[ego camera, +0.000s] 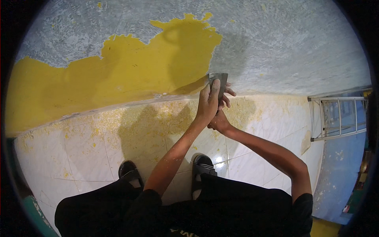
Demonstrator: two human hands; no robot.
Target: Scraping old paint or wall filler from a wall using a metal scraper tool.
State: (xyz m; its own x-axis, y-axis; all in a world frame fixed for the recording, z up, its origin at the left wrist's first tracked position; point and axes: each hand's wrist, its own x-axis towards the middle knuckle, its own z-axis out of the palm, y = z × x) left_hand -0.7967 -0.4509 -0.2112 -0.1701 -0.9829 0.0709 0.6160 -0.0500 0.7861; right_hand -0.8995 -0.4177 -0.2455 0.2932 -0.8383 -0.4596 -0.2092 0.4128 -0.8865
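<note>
A putty knife or scraper with a wide grey metal blade (223, 80) is in both my hands, its top edge at the wall by the border of the yellow paint (189, 56). My left hand (207, 103) grips the blade part, thumb along its face and fingers reaching around the far side. Just below, my right hand (219, 121) is closed around what seems to be the handle, mostly hidden by the hands. Right of and above the yellow paint, the wall shows a bare, mottled grey surface (284, 56). Pale dust coats my fingers.
Yellow paint flakes (165, 114) litter the white floor tiles (88, 166) along the wall's foot. My feet in dark sandals (202, 166) stand on the tiles. A metal frame like a ladder or rack (339, 118) is at the right, near a blue surface (334, 177). A green edge (37, 213) shows at lower left.
</note>
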